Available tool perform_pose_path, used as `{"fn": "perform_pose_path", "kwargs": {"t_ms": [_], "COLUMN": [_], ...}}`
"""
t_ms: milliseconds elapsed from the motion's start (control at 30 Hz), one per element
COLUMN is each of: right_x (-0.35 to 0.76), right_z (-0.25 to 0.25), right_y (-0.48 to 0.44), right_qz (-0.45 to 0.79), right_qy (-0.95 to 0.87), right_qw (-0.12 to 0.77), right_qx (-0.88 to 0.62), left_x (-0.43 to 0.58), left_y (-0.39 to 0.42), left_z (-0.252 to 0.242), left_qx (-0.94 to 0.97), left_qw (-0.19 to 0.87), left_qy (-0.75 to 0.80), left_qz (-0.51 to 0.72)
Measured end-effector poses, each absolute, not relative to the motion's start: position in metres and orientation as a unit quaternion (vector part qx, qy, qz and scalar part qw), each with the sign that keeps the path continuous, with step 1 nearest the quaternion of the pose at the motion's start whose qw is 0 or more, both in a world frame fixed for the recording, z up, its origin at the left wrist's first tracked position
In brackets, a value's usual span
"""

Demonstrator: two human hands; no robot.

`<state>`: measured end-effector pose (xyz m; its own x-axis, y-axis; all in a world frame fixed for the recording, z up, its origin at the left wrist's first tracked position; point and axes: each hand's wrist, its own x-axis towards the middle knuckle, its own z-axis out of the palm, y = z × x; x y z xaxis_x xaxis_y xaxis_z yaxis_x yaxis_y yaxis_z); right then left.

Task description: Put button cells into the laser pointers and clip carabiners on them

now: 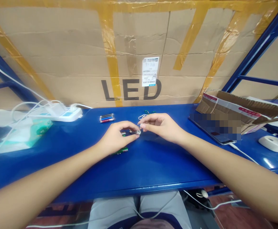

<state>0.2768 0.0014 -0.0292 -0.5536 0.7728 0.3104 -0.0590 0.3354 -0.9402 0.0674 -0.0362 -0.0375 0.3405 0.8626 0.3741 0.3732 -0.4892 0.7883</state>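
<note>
Over the middle of the blue table (153, 171), my left hand (116, 135) is closed around a small tube with a round silver end (138, 132). The silver end faces my right hand (161, 127), whose thumb and forefinger pinch together right beside it. Whatever the right fingertips hold is too small to make out. Below my left hand lies a green tube (122, 150), partly hidden by the hand. Several slim metallic tubes (107, 118), in black, blue and red, lie side by side farther back. Thin white and green cord loops (146, 114) rest behind my right hand.
A large cardboard box (77, 57) marked LED stands behind the table. At left are a white power strip (69, 114), cables and a green-white soft pack (34, 133). At right, a phone (212, 128) leans against an open carton (234, 105), near a white mouse (274, 143).
</note>
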Motion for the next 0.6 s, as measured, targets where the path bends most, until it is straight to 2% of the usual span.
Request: {"fn": "perform_pose_path", "kwargs": {"t_ms": [133,367,600], "right_x": [0.277,0.2803,0.2813], "right_z": [-0.0291,-0.0253,-0.0257], "right_y": [0.0005,-0.005,-0.0062], "right_qz": [0.515,0.358,0.31], "right_qy": [-0.715,-0.817,-0.849], "right_qw": [0.399,0.402,0.388], "right_qx": [-0.255,-0.209,-0.182], "left_x": [0.0685,0.0668,0.0666], "left_y": [-0.0352,-0.033,-0.0349], "left_z": [-0.0372,-0.0393,-0.0392], "left_qx": [0.741,0.731,0.737], "left_qw": [0.327,0.366,0.378], "left_qy": [0.413,0.401,0.389], "left_qz": [0.417,0.413,0.403]}}
